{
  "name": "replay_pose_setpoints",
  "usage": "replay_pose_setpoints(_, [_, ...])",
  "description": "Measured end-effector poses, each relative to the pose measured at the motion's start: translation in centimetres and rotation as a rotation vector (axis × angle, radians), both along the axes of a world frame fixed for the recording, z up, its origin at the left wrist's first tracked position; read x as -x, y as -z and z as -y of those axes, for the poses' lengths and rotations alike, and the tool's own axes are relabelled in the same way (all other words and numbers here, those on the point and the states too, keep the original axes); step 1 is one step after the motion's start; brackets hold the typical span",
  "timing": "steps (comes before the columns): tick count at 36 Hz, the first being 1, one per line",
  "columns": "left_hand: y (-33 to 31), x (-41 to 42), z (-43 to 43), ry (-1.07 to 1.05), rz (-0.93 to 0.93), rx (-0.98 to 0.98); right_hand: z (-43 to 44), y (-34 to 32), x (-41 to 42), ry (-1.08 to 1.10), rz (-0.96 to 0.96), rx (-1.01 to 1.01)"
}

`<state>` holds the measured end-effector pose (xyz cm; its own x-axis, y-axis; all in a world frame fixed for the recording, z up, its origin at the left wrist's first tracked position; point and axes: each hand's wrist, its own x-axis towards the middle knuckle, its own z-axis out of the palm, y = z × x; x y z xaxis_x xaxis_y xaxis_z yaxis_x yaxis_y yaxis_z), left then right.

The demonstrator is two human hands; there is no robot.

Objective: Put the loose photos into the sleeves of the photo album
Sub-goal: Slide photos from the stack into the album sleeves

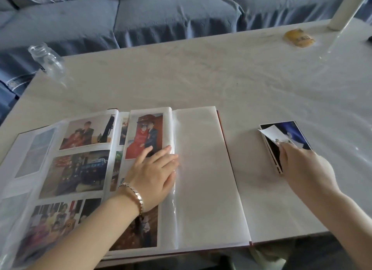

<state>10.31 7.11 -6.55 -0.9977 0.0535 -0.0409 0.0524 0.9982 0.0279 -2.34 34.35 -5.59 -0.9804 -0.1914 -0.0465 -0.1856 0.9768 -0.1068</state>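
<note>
A blue sofa point(161, 14) runs behind the pale marbled desk point(201, 78), and the photo album point(201, 179) lies open at the desk's near edge, its left corner cut off from view. The print on the yellow packet point(299, 38) far to the right is too blurred to read. A clear glass jar point(47, 60) stands at the left corner. The left hand point(155, 173), a bracelet point(133, 195) on its wrist, lies flat with fingers straight on a page of filled sleeves, and its forearm hides part of the bottom picture. The facing page is plain white. Right of the album, apart from it, sits the stack of loose photos point(291, 130). There the right hand point(302, 163) pinches the top photo point(269, 133), which curls up to show its white back.
</note>
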Motion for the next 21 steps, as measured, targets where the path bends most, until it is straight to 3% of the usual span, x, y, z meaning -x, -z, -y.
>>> replay_pose_setpoints(4, [-0.1,0.3,0.2,0.019,-0.036,0.031,0.3,0.0,-0.6,0.005,-0.149,0.197])
replay_pose_setpoints(7, [-0.8,0.8,-0.5,-0.024,-0.096,0.016,1.8,-0.8,-2.1,-0.143,-0.365,0.367])
replay_pose_setpoints(9, [-1.2,1.1,-0.7,-0.106,-0.067,-0.049,3.3,-1.1,-3.0,-0.244,-0.407,0.484])
replay_pose_setpoints(15, [-1.3,1.2,-0.7,-0.477,-0.016,-0.874,8.7,-0.3,-5.2,-0.362,-0.239,0.823])
replay_pose_setpoints(19, [-2.1,1.3,-1.4,-0.492,0.047,-1.163,11.8,0.5,-7.1,-0.538,-0.070,0.887])
replay_pose_setpoints(21, [-2.4,1.2,-1.5,-0.530,0.037,-1.208,12.7,0.7,-7.7,-0.608,0.037,0.902])
